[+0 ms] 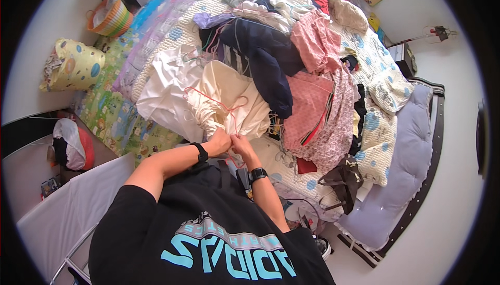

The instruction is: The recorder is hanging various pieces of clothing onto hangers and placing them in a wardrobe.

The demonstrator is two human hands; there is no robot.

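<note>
In front of me both hands meet at the near edge of a cream garment (226, 82), its cloth gathered in folds toward them. My left hand (220, 141) is closed on the bunched cream cloth. Close beside it, my right hand (240, 145) pinches the thin red wire of a clothes hanger (208, 96), which lies across the garment. A bit of red also shows below my wrists. The fingertips partly hide each other. A white garment (169, 90) lies left of the cream one, and a navy garment (263, 51) lies to its right.
Pink garments (307, 103), a dark brown strappy item (344, 181) and other clothes heap on the quilted bed (380, 144). A grey padded headboard cushion (401, 155) stands right. At left are a yellow fabric bin (78, 66), a striped basket (114, 19) and a white panel (73, 196).
</note>
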